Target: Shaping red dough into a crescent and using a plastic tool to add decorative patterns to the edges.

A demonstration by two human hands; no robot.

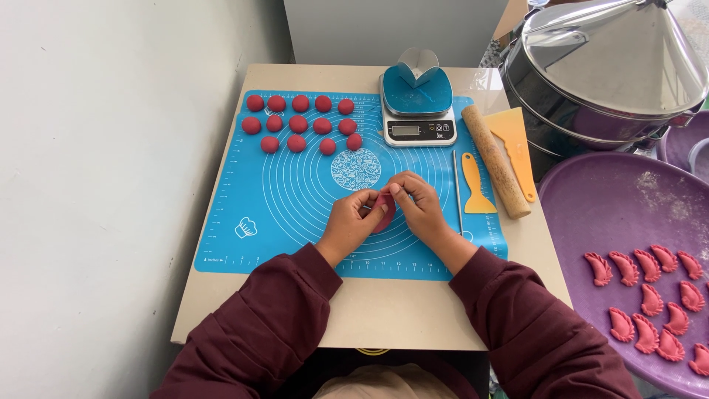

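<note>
A blue silicone mat (295, 222) is covering most of the small table (384, 318); at the right a purple tray (591, 207) is carrying finished red dumplings (650, 295), and far behind it a steel steamer (605, 66) is standing; a kitchen scale (417, 111) is sitting at the far edge of the mat, with a rolling pin (496, 159) to its right; red dough balls (299, 123) are lying at the far left. Over the middle of the mat, the left hand (354, 222) and the right hand (421, 207) are pinching together a red dough piece (384, 216); it is looking flat and folded, lying between both palms; both hands are closing their fingers on its upper edge.
</note>
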